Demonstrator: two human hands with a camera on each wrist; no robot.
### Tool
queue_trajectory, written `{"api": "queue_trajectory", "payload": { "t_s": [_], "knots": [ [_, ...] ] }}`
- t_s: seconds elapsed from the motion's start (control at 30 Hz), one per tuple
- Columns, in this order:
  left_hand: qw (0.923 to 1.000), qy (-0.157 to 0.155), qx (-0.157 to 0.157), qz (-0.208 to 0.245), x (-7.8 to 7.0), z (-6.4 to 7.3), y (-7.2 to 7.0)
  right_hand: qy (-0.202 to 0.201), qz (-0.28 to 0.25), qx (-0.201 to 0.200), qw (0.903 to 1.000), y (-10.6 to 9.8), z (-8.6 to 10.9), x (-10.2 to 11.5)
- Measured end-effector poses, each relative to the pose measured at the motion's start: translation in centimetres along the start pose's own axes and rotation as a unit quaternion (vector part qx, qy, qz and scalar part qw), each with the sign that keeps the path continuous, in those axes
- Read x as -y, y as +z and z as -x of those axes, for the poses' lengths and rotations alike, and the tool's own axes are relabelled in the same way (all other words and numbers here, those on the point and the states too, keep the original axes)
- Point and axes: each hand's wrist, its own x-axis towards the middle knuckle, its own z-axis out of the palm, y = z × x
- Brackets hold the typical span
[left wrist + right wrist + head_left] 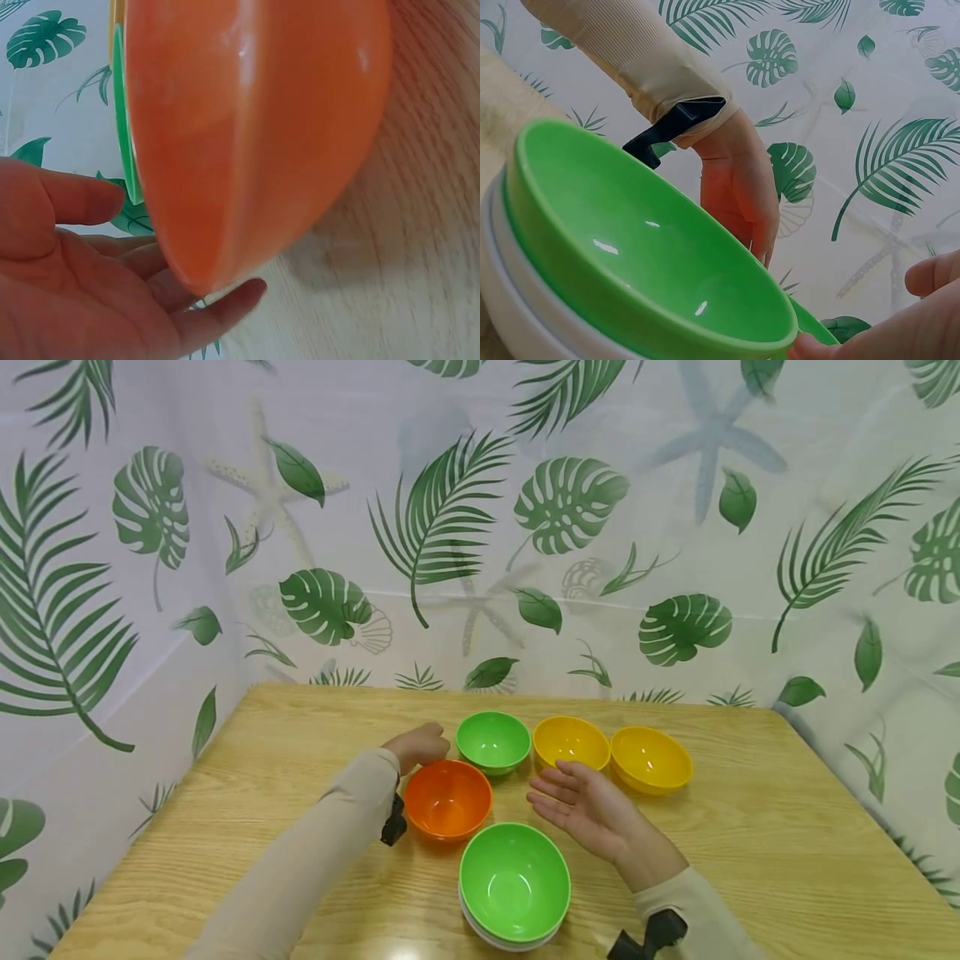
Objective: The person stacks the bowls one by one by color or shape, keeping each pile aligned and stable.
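An orange bowl (pixel 447 802) stands on the table just in front of my left hand (pixel 420 747). In the left wrist view the thumb (pixel 82 199) is apart from the orange bowl, while the other fingers extend around behind its rim. A green bowl (pixel 492 743) is right of that hand. My right hand (pixel 592 810) is held with straight fingers and a bare palm, in front of a yellow bowl (pixel 570 739). Nearest to me, another green bowl (pixel 514 882) sits nested on white bowls (pixel 517 277), to the left of the right forearm.
A second yellow bowl (pixel 651 762) ends the back row on the right. The wooden table (pixel 787 835) backs onto a leaf-printed curtain (pixel 465 527). Both forearms have black wrist straps (pixel 393 822).
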Motion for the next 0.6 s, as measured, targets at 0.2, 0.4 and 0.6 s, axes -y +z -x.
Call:
{"api": "queue_trajectory", "payload": {
  "t_s": [0.2,0.4,0.6],
  "knots": [
    [0.9995,0.029,0.006,-0.015,-0.04,-0.03,0.45,0.002,-0.004,0.003,1.0000,-0.23,-0.07,-0.09],
    [0.9989,0.044,0.015,-0.010,-0.13,-0.34,0.69,0.006,0.003,0.004,1.0000,-0.45,0.00,-0.31],
    [0.9976,0.065,0.022,-0.009,-0.07,-0.70,0.87,0.004,0.006,0.001,1.0000,-0.55,0.16,-0.23]
  ]
}}
